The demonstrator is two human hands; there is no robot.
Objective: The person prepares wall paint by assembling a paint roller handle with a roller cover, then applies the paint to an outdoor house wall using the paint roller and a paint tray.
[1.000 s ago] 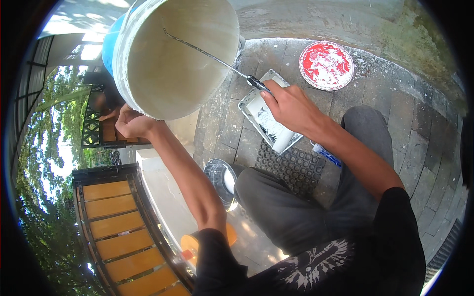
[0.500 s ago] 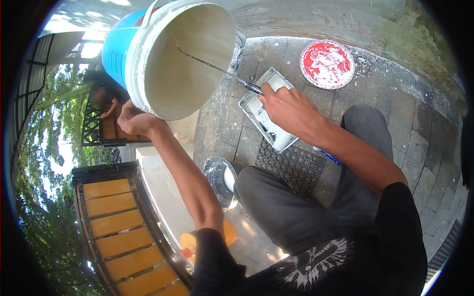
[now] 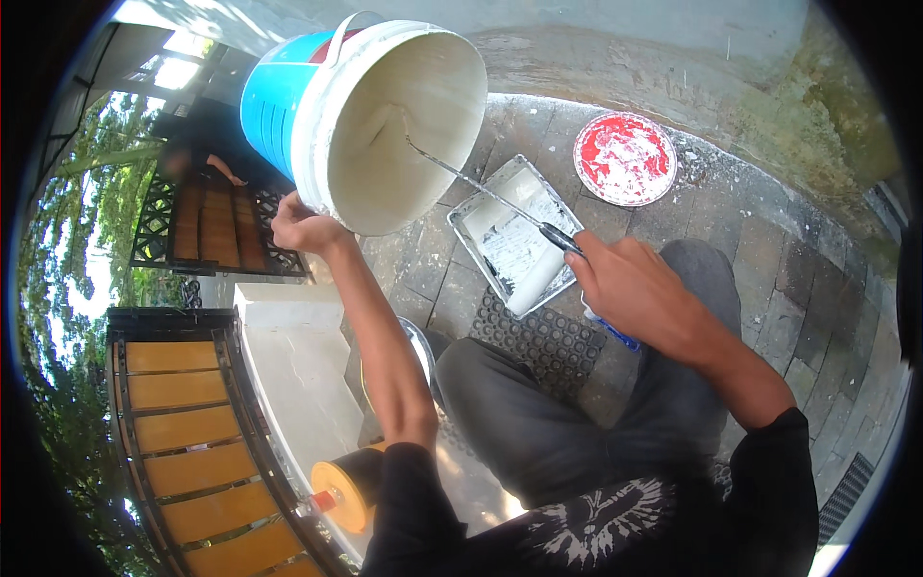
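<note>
My left hand (image 3: 306,229) grips the lower rim of a white and blue bucket (image 3: 279,101), tipped on its side with its pale inside facing me. My right hand (image 3: 635,288) is closed on the black handle of a long thin metal tool (image 3: 461,176), whose bent far end lies within the bucket's opening. Beneath the tool, on the pavers, is a paint-smeared tray (image 3: 466,236) with a white roller (image 3: 534,281) in it. Right of the tray lies a red, paint-splattered round lid (image 3: 625,159). A blue-handled tool (image 3: 623,337) shows beside my right leg.
A perforated mat (image 3: 538,341) is under the tray. A container (image 3: 415,341) is partly behind my left forearm, near an orange-ended cylinder (image 3: 336,495). A wall (image 3: 663,53) runs behind. At left are a pale ledge (image 3: 284,361), a slatted gate (image 3: 192,413) and another person (image 3: 221,171).
The bucket and my left hand have shifted right. My right hand has drawn right and down, and the tool with it. The whole view has shifted slightly.
</note>
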